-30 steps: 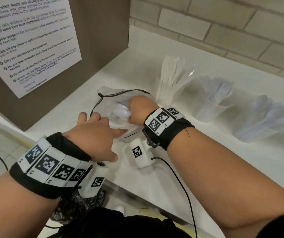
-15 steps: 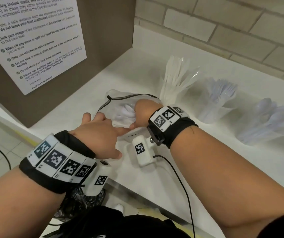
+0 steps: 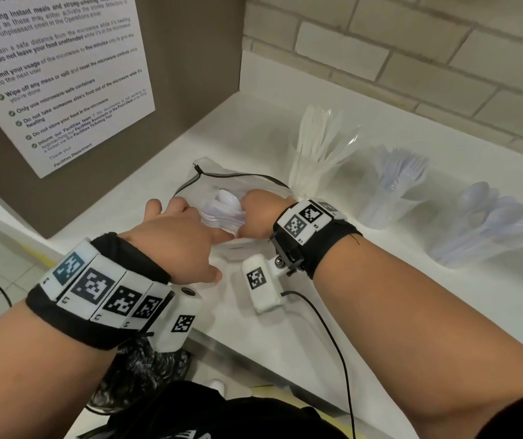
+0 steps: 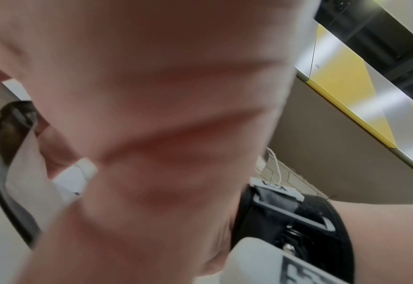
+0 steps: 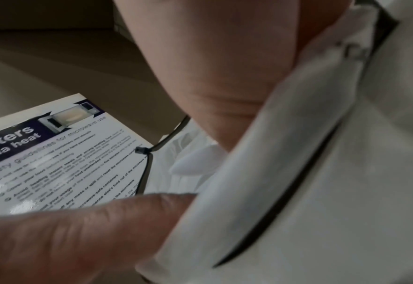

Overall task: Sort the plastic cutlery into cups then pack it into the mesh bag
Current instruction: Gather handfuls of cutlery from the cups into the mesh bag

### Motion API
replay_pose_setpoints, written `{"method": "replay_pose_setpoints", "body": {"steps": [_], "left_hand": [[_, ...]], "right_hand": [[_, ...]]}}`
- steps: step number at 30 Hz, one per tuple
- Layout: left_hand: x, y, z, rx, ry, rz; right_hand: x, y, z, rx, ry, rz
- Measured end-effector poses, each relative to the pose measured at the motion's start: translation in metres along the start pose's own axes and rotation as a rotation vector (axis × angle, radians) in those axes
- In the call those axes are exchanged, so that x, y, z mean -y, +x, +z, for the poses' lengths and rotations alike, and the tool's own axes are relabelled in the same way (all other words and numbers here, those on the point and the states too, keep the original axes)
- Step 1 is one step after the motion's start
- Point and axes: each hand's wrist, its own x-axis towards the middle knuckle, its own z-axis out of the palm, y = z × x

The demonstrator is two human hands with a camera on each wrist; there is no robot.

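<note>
A white mesh bag [image 3: 201, 179] with a black drawstring [image 3: 241, 176] lies open-mouthed on the white counter [image 3: 380, 312]. My right hand [image 3: 258, 213] is in the bag's mouth and grips a bundle of white plastic spoons [image 3: 225, 201]. My left hand [image 3: 187, 236] is at the bag's near edge, its fingers curled on the mesh. Three clear cups stand to the right, with knives [image 3: 317, 150], forks [image 3: 394, 185] and spoons [image 3: 488, 220]. The right wrist view shows bag fabric [image 5: 321, 173] and a spoon tip [image 5: 195, 163] close up. The left wrist view is mostly blurred palm [image 4: 152, 115].
A brown panel with a microwave rules poster [image 3: 57, 74] stands just left of the bag. A tiled wall [image 3: 412, 52] runs behind the cups. The counter's front edge [image 3: 254, 353] is near my wrists, and a black cable [image 3: 333, 337] hangs from my right wristband.
Both hands stay at the bag. The right hand and its spoons have shifted only slightly in the bag's mouth. The head view has moved a little.
</note>
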Motion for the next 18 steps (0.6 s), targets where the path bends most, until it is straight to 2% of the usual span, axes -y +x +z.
{"method": "replay_pose_setpoints", "body": {"steps": [4,10,14,18], "left_hand": [[0.0012,-0.0024,-0.001,0.018,0.021,-0.001],[0.0049,-0.0041,-0.0009,0.032,0.002,-0.031],[0.0,-0.0033,0.0011,0.059,0.027,-0.034],[0.0035,-0.004,0.0015,0.07,0.028,-0.016]], "right_hand": [[-0.0007,0.0022,0.0004,0.048,0.009,-0.001],[-0.0006,-0.0034,-0.001,0.044,0.042,-0.06],[0.0044,-0.0047,-0.0015,0.055,0.079,-0.029],[0.0068,-0.0059,0.0019,0.047,-0.002,0.001]]}}
